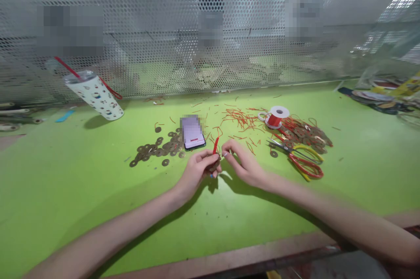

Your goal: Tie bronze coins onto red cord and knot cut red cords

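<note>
Coin bundle (213, 167) is in the left hand (203, 164), off the table (183, 231), front and center. Red cord (216, 144) sticks up from it, tightly knotted, thin loose end on top. Left hand pinches the bundle, thumb on top, fingers under. Right hand (241, 163) is just beside it, fingers curled, thumb and index tips close together; can't tell if there's thread between them.

Handling, my guess: coins hard, small, light, a bit slippery, apt to fan out. Cord soft but springy where knotted; thread end limp. Best hold: flat faces of the coins, thumb against fingers, cord left free.

Containers: tumbler (98, 97), back left, lid on, straw in; contents not visible. Clear bag (374, 78), far right, has dark and yellow items near or in it, can't tell which. Spool (278, 117) carries red thread, stands by the right coin pile (306, 134).

Also: phone (193, 134) beside the left coin pile (159, 151), scissors (285, 148) right, thread scraps (241, 118) behind.
</note>
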{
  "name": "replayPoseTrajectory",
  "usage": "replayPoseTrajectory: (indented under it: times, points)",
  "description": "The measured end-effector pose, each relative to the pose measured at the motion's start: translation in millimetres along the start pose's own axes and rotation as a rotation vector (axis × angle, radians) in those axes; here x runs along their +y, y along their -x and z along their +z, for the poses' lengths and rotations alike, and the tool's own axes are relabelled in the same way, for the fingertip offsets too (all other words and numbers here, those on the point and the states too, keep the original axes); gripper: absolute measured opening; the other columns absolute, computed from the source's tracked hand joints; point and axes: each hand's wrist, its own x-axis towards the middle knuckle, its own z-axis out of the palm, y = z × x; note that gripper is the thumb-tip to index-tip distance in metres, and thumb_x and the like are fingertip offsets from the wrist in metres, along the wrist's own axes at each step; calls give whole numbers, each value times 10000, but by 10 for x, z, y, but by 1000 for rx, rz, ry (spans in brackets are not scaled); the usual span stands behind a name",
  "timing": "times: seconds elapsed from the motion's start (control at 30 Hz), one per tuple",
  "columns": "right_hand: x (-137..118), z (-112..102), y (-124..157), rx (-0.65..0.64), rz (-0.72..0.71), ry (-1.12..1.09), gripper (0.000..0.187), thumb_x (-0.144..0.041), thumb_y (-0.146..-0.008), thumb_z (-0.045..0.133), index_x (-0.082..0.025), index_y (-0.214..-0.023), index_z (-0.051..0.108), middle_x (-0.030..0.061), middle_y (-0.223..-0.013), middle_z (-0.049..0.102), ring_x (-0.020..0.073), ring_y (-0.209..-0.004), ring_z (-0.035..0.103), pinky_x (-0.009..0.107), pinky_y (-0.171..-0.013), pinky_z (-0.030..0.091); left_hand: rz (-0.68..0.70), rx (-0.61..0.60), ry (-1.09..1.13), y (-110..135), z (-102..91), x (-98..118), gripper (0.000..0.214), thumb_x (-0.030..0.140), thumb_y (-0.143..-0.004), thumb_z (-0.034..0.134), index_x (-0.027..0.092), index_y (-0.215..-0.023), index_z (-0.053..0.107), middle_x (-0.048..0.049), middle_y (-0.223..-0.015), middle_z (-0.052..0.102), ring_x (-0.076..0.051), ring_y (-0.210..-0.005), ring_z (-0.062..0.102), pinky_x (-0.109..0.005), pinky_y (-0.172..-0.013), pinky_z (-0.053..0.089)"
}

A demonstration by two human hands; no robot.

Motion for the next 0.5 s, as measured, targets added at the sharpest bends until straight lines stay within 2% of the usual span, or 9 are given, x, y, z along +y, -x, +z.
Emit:
replayPoseTrajectory:
  times: [0.1,0.37,0.5]
  points:
    - [-38,14,8,-49,27,-28,143,-247,-1032,402,-212,-928,494,32,-821,569,169,-729,535,309,-673,463,68,-17,-100,9,-5,4,180,301,-865,682,132,-814,650,-22,-657,652,-91,-550,546,-201,-544,437]
    - [-5,30,24,-33,-93,8,140,-202,-1006,417,-216,-884,483,33,-814,542,178,-746,518,312,-675,451,135,-34,-268,12,-13,23,200,322,-882,665,126,-846,642,-30,-652,660,-108,-531,572,-229,-549,452]
    - [-13,41,33,-11,-29,-59,145,-218,-1004,432,-215,-874,498,19,-772,543,162,-692,514,296,-638,443,127,-41,-259,9,-9,22,194,319,-888,656,129,-854,644,-32,-664,660,-115,-541,579,-233,-548,463]
